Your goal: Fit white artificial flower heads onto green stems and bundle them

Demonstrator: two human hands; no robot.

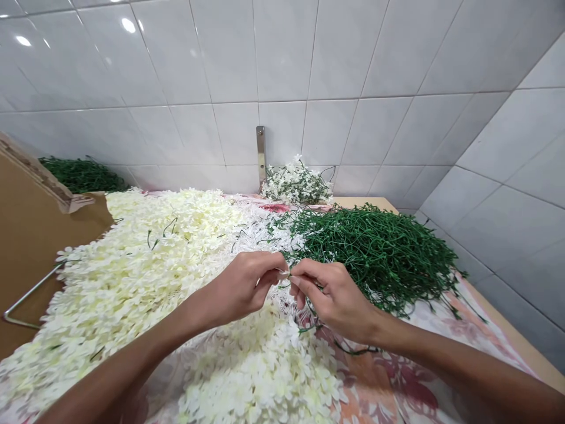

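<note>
My left hand (245, 285) is closed in a pinch at the middle of the view, a small white flower part just showing at its fingertips. Facing it, my right hand (338, 297) pinches a thin green artificial stem, mostly hidden by the fingers. The fingertips of both hands nearly meet. Below them lies a heap of cream-white artificial flower petals (265, 371). Behind the hands are thin white stamen pieces (260, 232). A large pile of green plastic stems (366, 253) lies just beyond my right hand.
A broad spread of cream petals (145, 265) covers the left side. Assembled white flowers (295, 182) are heaped by the tiled wall (344, 53), beside a metal bracket (261, 150). A cardboard box (39, 247) stands at left, with more green stems (82, 175) behind. Floral cloth (415, 388) covers the table.
</note>
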